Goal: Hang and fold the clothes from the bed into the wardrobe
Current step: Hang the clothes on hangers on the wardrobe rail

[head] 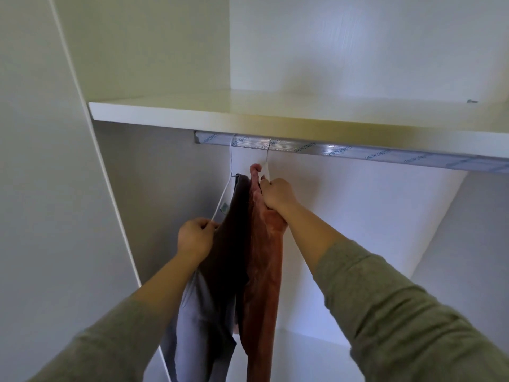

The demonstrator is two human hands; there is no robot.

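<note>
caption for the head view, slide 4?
Both hands steady two hangers on the wardrobe rail: left hand on the dark garment's, right hand gripping the rust one.

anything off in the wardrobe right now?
Mostly fine. The rail still wears its printed protective film, and a small dark speck, possibly a screw, lies on the shelf. Both hangers are hooked on.

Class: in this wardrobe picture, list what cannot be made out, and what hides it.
- Rust-red velvet garment: hem cut off by the head view's bottom edge.
- Dark brown garment: its type, bunched folds.
- Grey cloth: partly behind the left hand and forearm.
- White hanger: shoulders hidden by right hand.
- Small dark object on shelf: too small.
</note>
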